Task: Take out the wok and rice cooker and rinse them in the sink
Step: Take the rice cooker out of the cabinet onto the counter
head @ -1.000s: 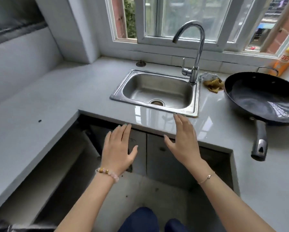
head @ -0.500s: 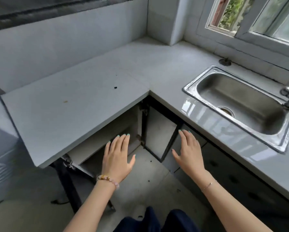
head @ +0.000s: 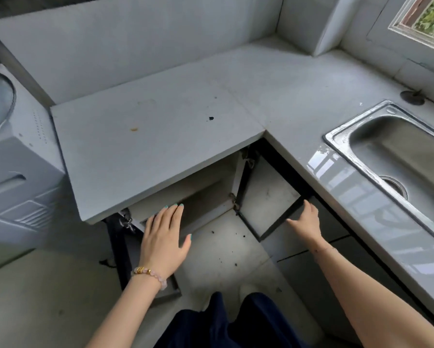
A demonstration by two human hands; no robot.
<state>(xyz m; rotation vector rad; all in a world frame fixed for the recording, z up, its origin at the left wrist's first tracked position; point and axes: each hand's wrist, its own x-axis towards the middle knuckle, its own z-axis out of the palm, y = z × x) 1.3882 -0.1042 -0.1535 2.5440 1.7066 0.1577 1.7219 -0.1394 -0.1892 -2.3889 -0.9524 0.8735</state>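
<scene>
Head view. Your left grip was wide, fingers straight and close together, palm down, fingertips just at the mouth of the open cabinet under the left wing of the surface. Your right grip sat at the outer edge of the open cabinet door, thumb out along that edge. The fingers were foreshortened, so I could not tell whether it held the door or only touched it. Neither wok nor rice cooker showed, and the cabinet's inside was in shadow. Judgement: the item to fetch lay ahead of and below the left grip, the nearer one, with the door between the right grip and the opening. The sink lay well off to your right.
</scene>
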